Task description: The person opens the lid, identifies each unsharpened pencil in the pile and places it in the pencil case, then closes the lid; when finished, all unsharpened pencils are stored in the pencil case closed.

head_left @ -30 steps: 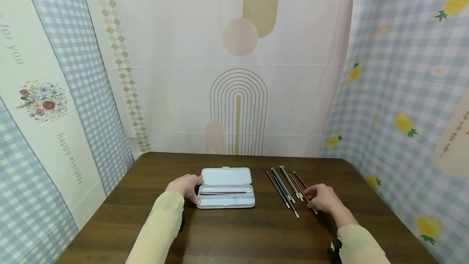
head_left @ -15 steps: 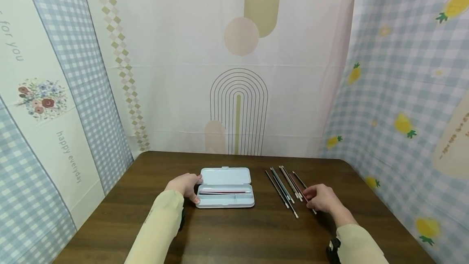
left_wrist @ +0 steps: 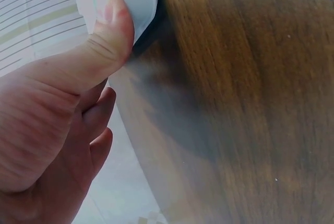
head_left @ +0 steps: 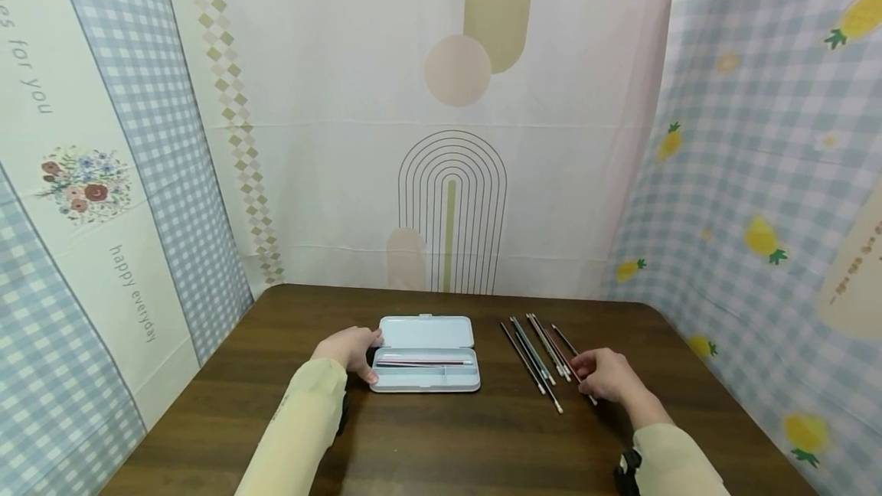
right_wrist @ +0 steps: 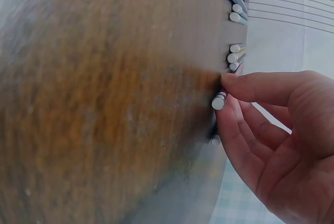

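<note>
A pale blue pencil case (head_left: 406, 380) lies open on the table, its lid tipped back. Several slim pencils (head_left: 422, 363) lie in its rear compartment. My left hand (head_left: 347, 350) holds the case by its left end, the thumb over the rim in the left wrist view. To the right of the case, several pencils (head_left: 530, 358) with white eraser ends lie slanted in a loose row. At the right of that row, my right hand (head_left: 606, 375) pinches a pencil (right_wrist: 219, 100) between thumb and fingers near its eraser end. One more pencil (right_wrist: 215, 140) lies beyond it, partly hidden by the fingers.
The dark wooden table (head_left: 427, 450) reaches back to a printed cloth backdrop (head_left: 331, 174). Checked cloths (head_left: 751, 136) hang at both sides. A dark band (head_left: 628, 469) sits at the right wrist.
</note>
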A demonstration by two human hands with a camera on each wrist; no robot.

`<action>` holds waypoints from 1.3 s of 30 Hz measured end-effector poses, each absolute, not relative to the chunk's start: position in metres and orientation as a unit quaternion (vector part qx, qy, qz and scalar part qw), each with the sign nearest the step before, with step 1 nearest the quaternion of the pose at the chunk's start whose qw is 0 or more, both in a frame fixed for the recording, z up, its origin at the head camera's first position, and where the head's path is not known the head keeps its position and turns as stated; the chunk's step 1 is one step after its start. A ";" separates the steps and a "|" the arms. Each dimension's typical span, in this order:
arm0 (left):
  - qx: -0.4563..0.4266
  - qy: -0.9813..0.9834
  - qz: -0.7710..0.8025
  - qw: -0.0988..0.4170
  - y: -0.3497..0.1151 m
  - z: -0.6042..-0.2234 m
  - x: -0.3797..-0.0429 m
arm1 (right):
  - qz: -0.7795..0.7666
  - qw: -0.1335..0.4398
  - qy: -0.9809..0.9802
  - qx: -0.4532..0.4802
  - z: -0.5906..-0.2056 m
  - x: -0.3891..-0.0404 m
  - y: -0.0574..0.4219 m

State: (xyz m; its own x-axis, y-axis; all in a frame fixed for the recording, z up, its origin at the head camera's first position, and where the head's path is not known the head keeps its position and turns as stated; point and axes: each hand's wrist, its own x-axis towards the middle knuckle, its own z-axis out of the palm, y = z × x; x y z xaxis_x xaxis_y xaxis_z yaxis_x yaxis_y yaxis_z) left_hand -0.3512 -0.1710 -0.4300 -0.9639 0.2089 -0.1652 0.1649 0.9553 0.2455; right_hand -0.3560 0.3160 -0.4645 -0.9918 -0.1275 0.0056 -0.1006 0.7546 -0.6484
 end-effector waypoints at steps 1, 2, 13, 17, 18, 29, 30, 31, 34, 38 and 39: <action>0.094 0.984 0.116 0.095 -0.171 -0.431 -0.352 | -0.341 0.018 0.938 -0.062 -0.464 -0.356 0.316; 0.094 0.984 0.116 0.094 -0.172 -0.432 -0.354 | -0.337 0.017 0.939 -0.064 -0.464 -0.357 0.316; 0.090 0.985 0.118 0.093 -0.173 -0.434 -0.354 | -0.317 -0.015 0.945 -0.083 -0.464 -0.362 0.316; 0.091 0.985 0.117 0.093 -0.174 -0.434 -0.352 | -0.308 -0.028 0.947 -0.090 -0.461 -0.364 0.313; 0.091 0.985 0.118 0.092 -0.174 -0.433 -0.351 | -0.309 -0.029 0.946 -0.090 -0.460 -0.363 0.311; 0.103 0.984 0.117 0.080 -0.174 -0.431 -0.347 | -0.353 -0.038 0.925 -0.136 -0.462 -0.370 0.271; 0.104 0.985 0.116 0.080 -0.174 -0.430 -0.347 | -0.351 -0.043 0.924 -0.146 -0.461 -0.372 0.265; 0.105 0.984 0.116 0.081 -0.174 -0.431 -0.347 | -0.351 -0.044 0.923 -0.151 -0.460 -0.373 0.259; 0.105 0.984 0.119 0.084 -0.173 -0.432 -0.348 | -0.343 -0.053 0.922 -0.170 -0.457 -0.375 0.240; 0.106 0.984 0.113 0.084 -0.173 -0.431 -0.348 | -0.338 -0.052 0.921 -0.188 -0.454 -0.378 0.216; 0.107 0.984 0.112 0.082 -0.173 -0.431 -0.349 | -0.336 -0.050 0.921 -0.191 -0.454 -0.378 0.211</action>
State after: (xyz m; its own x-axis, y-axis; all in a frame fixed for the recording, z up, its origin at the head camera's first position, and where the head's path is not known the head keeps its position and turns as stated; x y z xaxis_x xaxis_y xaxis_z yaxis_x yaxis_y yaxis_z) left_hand -0.3489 -0.1727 -0.4308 -0.9635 0.2300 -0.1369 0.1934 0.9518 0.2381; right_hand -0.3783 0.2108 -0.4538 -0.9223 -0.3175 0.2205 -0.3849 0.7017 -0.5995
